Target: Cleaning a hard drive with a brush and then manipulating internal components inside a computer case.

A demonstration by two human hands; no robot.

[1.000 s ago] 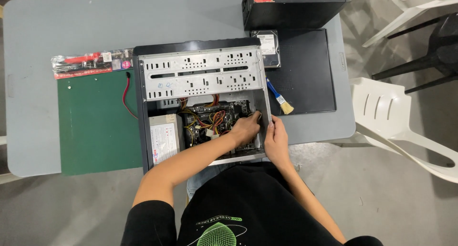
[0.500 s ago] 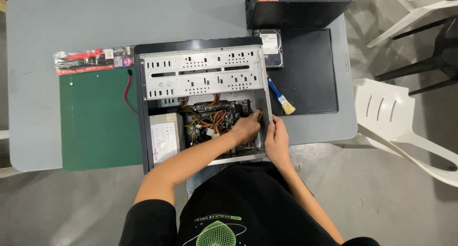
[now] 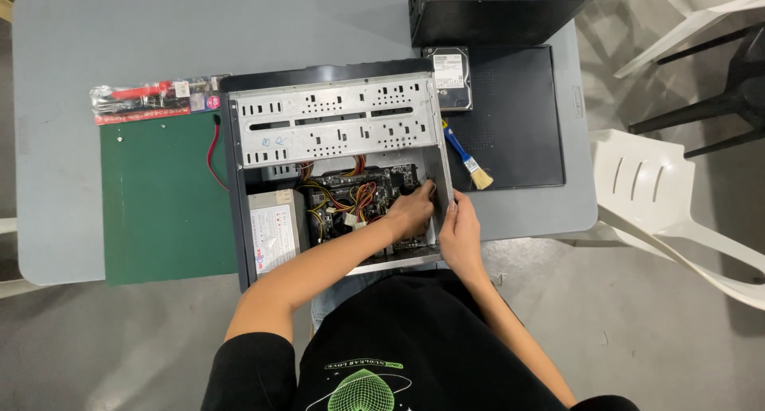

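- Grey table (image 3: 119, 44) on a concrete floor carries one open computer case (image 3: 335, 172), lying as before.
- Left hand (image 3: 410, 212) stays inside the case among the cables (image 3: 351, 200), fingers curled; what it grips is unclear.
- Right hand (image 3: 460, 235) still clasps the case's wall just beside it.
- One hard drive (image 3: 448, 78), one blue brush (image 3: 466, 157), one green mat (image 3: 159, 212), two white chairs (image 3: 661, 196).

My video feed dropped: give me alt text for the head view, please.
Left hand reaches inside an open computer case lying on a grey table, among coloured cables; right hand rests on the case's right wall. A blue brush and hard drive lie beside it.
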